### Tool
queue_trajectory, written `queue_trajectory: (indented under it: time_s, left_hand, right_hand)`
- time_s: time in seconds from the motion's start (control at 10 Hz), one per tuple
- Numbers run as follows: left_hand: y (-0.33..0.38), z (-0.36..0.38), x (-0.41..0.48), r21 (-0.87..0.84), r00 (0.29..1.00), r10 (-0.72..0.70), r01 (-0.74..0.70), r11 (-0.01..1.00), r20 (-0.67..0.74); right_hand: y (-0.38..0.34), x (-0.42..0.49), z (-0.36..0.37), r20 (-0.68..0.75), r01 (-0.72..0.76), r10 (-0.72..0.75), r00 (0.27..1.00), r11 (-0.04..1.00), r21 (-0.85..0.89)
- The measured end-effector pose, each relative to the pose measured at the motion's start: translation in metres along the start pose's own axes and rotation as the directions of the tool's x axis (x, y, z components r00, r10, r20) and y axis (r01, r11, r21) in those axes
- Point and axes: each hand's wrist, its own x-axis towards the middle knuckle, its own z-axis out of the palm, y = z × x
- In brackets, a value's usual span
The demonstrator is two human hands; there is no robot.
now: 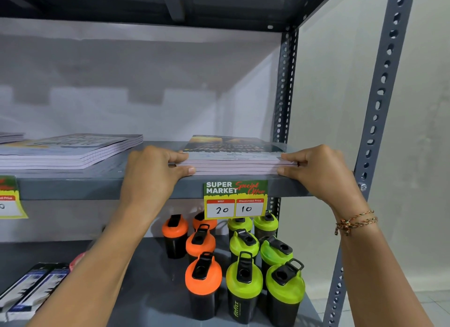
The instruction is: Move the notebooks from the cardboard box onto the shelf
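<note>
A small stack of notebooks (233,156) with a dark printed cover lies flat at the right end of the grey metal shelf (102,185), near its front edge. My left hand (153,171) pinches the stack's left side, thumb on top and fingers under. At the stack's right side my right hand (321,173) grips the same way. A second, larger pile of notebooks (70,151) rests further left on the same shelf. The cardboard box is out of sight.
A green and yellow price tag (235,199) hangs from the shelf edge below the stack. On the lower shelf stand several orange-lidded (203,275) and green-lidded shaker bottles (244,280), with boxed items (31,287) at the left. A perforated upright post (379,102) borders the right side.
</note>
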Motion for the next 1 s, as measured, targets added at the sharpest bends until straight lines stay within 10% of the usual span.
queue_trajectory:
  time_s: [0.4,0.7,1.0]
  left_hand:
    - [-0.010,-0.002,0.007,0.121,0.993,0.032,-0.046,0.992,0.110]
    - [0.012,0.010,0.017,0.186,0.874,0.316,-0.402,0.896,0.369]
    - [0.018,0.007,0.022,0.277,0.869,0.351,-0.453,0.847,0.348]
  right_hand:
    - [0.006,0.004,0.000,0.053,-0.001,0.002,0.999,1.000,-0.021]
    - [-0.028,-0.004,0.017,0.141,0.276,-0.258,0.956,0.953,-0.125]
    - [-0.027,-0.049,0.021,0.008,0.441,-0.443,0.896,0.890,-0.119]
